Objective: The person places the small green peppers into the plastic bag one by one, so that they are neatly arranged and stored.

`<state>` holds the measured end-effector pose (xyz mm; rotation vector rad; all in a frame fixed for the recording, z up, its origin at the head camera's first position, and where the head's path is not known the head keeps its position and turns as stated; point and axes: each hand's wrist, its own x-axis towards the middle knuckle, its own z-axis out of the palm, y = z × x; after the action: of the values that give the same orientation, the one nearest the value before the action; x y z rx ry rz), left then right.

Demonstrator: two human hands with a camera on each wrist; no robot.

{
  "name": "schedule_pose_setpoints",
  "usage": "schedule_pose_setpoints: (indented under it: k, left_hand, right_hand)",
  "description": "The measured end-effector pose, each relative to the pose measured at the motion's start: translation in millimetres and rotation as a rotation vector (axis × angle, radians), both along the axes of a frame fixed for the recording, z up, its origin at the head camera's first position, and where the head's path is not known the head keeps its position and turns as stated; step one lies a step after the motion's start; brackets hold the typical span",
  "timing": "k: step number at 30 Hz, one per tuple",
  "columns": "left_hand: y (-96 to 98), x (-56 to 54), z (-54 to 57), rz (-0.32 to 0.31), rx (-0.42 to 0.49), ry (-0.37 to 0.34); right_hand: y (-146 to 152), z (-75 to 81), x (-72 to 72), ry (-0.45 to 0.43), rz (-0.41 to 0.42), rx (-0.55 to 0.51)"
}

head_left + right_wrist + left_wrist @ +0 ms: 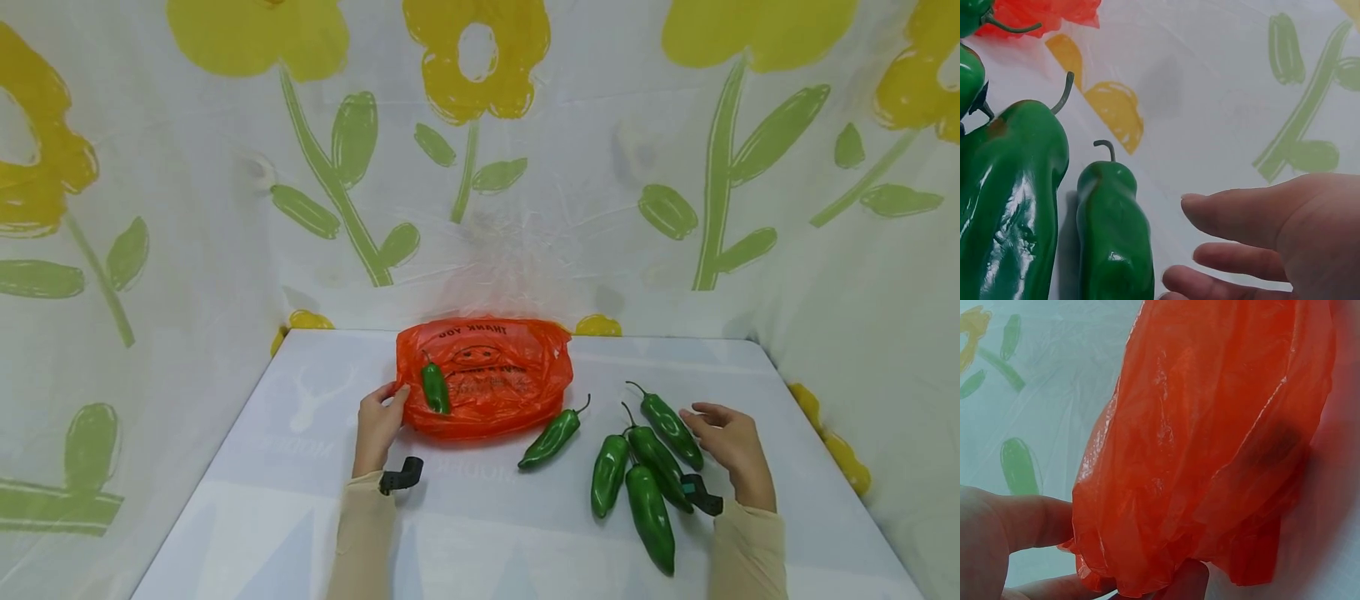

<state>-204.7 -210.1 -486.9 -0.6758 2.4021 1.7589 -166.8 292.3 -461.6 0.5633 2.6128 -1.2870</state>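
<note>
A red plastic bag [517,408] lies at the back of the table with its mouth toward me, and one green pepper [435,387] is at its left part. My left hand [380,421] pinches the bag's left edge; the thumb and fingers are on the thin plastic in the left wrist view. My right hand [729,442] is relaxed, beside the rightmost green pepper [672,429], fingers apart and holding nothing. Several more green peppers [651,517] lie in a cluster left of that hand. Another single pepper [551,440] lies at the bag's front right corner.
The white table [247,467] carries faint printed patterns. A pale curtain [555,192] with yellow flowers and green leaves hangs behind it and along both sides. Dark wrist cameras sit on both wrists.
</note>
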Motion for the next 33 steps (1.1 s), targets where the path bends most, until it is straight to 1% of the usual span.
schedule_pose_setpoints:
  k: [8, 14, 18, 21, 26, 33]
  left_hand:
    - [0.3, 0.9, 1.1, -0.001, -0.017, -0.003]
    - [0.4, 1.8, 1.4, 0.000, -0.016, -0.012]
    - [0.4, 1.3, 3.0, -0.005, -0.023, 0.000]
    - [0.3, 0.8, 4.2, -0.009, -0.028, 0.012]
    - [-0.9, 0.2, 4.2, -0.007, -0.023, 0.011]
    - [1.2, -0.6, 2.9, -0.017, -0.009, 0.011]
  right_hand:
    - [0.1, -3.0, -1.4, -0.001, 0.052, 0.012]
    - [0.6, -5.1, -0.8, -0.053, 0.075, 0.015]
    - [2.0, -5.0, 0.6, -0.079, 0.096, 0.012]
    - [3.9, -4.5, 0.8, -0.076, 0.117, 0.007]
    - [5.5, -5.1, 2.0, -0.070, 0.146, -0.004]
    - [6.6, -5.1, 4.4, -0.085, 0.150, -0.007]
